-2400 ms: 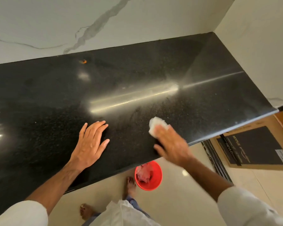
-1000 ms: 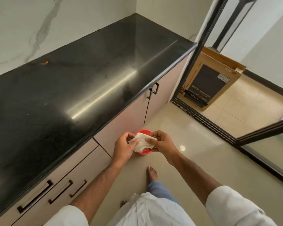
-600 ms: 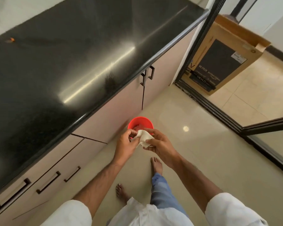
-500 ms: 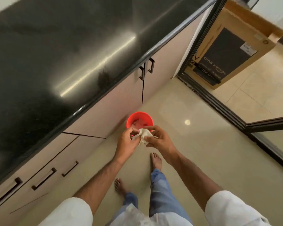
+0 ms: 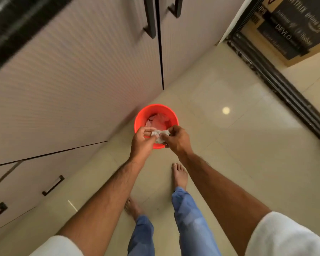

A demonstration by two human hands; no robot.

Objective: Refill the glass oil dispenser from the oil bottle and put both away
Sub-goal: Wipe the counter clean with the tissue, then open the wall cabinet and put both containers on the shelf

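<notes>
— Fingers point(image 5: 149, 133) of both hands were pinching a crumpled white tissue point(image 5: 160, 136); the left hand point(image 5: 141, 143) gripped it from nine o'clock, the right hand point(image 5: 176, 139) from three o'clock, thumbs and fingertips curled round the wad.

— And where was that, exactly?

— Held over the near rim of a red bin point(image 5: 155, 115) that stood on the tiled floor point(image 5: 238, 145), just beside the cabinet doors point(image 5: 81, 80). Some pinkish scraps lay inside it already.

— What about the oil dispenser and the bottle?

— Neither showed anywhere. Only a strip of the black worktop point(image 5: 11, 24) was visible at ten o'clock, and nothing could be seen on it. A cardboard box point(image 5: 294, 26) leaned at two o'clock.

— So which step was it?

— By my reading, the tidy-up at the very end: getting rid of a used tissue. Whether both containers had been stowed, I couldn't tell.

— Next move?

— Probably just loosening both pinches so the wad falls into the bin, keeping it clear of the rim.
</notes>
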